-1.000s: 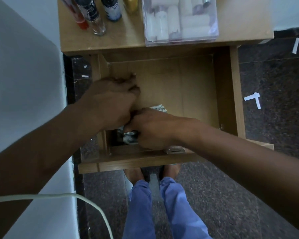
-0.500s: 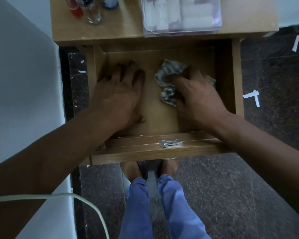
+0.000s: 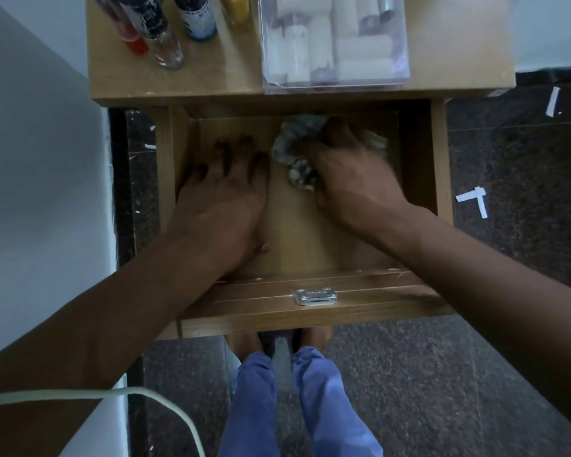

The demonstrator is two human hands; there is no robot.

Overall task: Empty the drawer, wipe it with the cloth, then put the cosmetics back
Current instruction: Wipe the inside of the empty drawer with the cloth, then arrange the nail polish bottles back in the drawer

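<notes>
The wooden drawer point(image 3: 439, 179) stands pulled out below the tabletop, with nothing in it but my hands and the cloth. My left hand point(image 3: 225, 196) lies flat on the drawer floor at the left, fingers spread. My right hand point(image 3: 346, 169) presses a crumpled grey patterned cloth point(image 3: 290, 150) against the floor near the back right; its fingers are partly blurred and curl over the cloth. The cosmetics stand on the tabletop: several bottles point(image 3: 165, 31) at the left and a clear box of white tubes point(image 3: 335, 44) in the middle.
The cabinet top point(image 3: 459, 51) sits right behind the drawer. A metal latch point(image 3: 315, 296) is on the drawer front. A white wall point(image 3: 37, 159) is close on the left, dark stone floor point(image 3: 524, 225) on the right. My legs point(image 3: 297, 407) stand under the drawer front.
My right hand carried the cloth from the front left of the drawer to the back right. My left hand moved from the left rim down flat onto the drawer floor.
</notes>
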